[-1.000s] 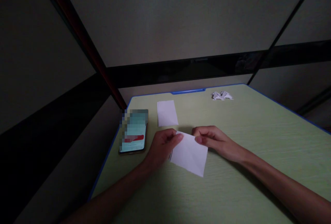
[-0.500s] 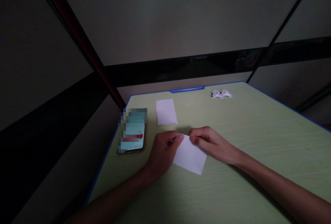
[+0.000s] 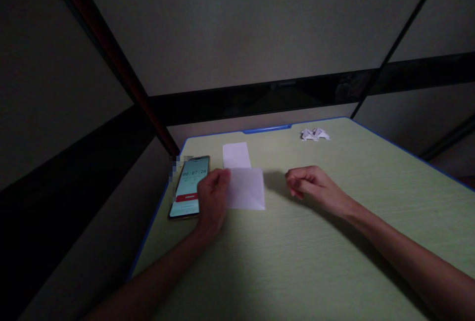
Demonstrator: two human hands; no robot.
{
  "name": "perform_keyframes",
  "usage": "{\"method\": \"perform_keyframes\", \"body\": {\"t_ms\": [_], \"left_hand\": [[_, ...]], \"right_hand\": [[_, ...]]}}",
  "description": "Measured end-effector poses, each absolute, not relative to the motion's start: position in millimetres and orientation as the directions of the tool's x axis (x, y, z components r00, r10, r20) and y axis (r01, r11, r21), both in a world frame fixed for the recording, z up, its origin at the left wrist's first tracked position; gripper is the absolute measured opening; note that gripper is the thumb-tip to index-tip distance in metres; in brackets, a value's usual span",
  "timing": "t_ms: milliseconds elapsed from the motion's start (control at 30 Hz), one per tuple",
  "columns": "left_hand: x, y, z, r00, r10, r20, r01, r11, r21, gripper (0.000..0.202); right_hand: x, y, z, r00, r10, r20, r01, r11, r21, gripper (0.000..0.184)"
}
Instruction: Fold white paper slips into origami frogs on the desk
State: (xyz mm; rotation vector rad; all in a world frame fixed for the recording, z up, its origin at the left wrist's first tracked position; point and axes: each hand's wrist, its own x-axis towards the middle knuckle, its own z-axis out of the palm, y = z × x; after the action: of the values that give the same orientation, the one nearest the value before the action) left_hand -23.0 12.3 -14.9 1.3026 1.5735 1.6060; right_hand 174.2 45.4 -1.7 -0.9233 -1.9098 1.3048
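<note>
Between the thumb and fingers of my left hand (image 3: 214, 197) is the left edge of a white sheet of paper (image 3: 246, 190), raised over the table. Behind it lies a small stack of white paper (image 3: 236, 154), its near part covered by the held sheet. My right hand (image 3: 309, 182) hovers to the right of the sheet, apart from it, with the fingers curled in and nothing visible in them. At the far right of the table sit two folded white paper figures (image 3: 314, 134).
A phone (image 3: 190, 182) showing a timer lies at the table's left, partly behind my left hand. The pale green table (image 3: 282, 266) has a blue edge and a blue strip (image 3: 267, 129) at the back. A panelled wall (image 3: 237, 39) stands behind it.
My left hand has moved left and slightly away with the sheet, which is now turned squarer. My right hand has let go of the sheet and shifted a little right.
</note>
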Motion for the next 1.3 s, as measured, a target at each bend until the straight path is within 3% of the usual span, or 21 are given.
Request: {"method": "perform_keyframes", "body": {"t_ms": [67, 133, 300, 400, 700, 933, 1000, 1100, 1200, 1300], "left_hand": [[-27, 15, -13, -0.462, 0.842, 0.278, 0.225, -0.192, 0.955, 0.026], [-25, 13, -12, -0.427, 0.864, 0.266, 0.221, -0.185, 0.957, 0.026], [-9, 3, -16, -0.218, 0.965, 0.147, 0.2, -0.103, 0.974, 0.031], [-6, 0, -20, -0.164, 0.978, 0.129, 0.219, -0.091, 0.971, 0.031], [-8, 2, -23, -0.123, 0.986, 0.113, 0.235, -0.082, 0.969, 0.029], [-4, -1, -23, 0.033, 0.997, 0.077, 0.244, -0.083, 0.966, 0.029], [-3, -2, -24, 0.022, 0.996, 0.081, 0.261, -0.084, 0.962, 0.029], [-5, -1, -23, -0.102, 0.987, 0.126, 0.266, -0.095, 0.959, 0.028], [-8, 1, -19, -0.243, 0.953, 0.182, 0.245, -0.122, 0.962, 0.027], [-9, 2, -16, -0.289, 0.935, 0.203, 0.225, -0.14, 0.964, 0.027]], "right_hand": [[179, 52, -4, -0.419, 0.885, 0.203, 0.123, 0.277, -0.953, 0.02], [179, 55, -7, -0.342, 0.902, 0.263, 0.035, 0.292, -0.956, 0.021], [168, 50, -10, -0.472, 0.859, 0.198, -0.105, 0.168, -0.98, 0.01], [164, 45, -9, -0.526, 0.827, 0.199, -0.162, 0.132, -0.978, 0.014], [165, 44, -10, -0.572, 0.805, 0.158, -0.178, 0.066, -0.982, 0.012], [169, 41, -6, -0.825, 0.564, 0.033, -0.044, -0.006, -0.999, 0.009], [168, 40, -6, -0.824, 0.565, 0.029, -0.056, -0.029, -0.998, 0.018], [165, 40, -7, -0.744, 0.665, 0.064, -0.14, -0.062, -0.988, 0.031], [160, 38, -8, -0.675, 0.736, 0.056, -0.19, -0.1, -0.977, 0.026], [152, 32, -10, -0.654, 0.756, 0.006, -0.095, -0.074, -0.993, 0.025]]}}
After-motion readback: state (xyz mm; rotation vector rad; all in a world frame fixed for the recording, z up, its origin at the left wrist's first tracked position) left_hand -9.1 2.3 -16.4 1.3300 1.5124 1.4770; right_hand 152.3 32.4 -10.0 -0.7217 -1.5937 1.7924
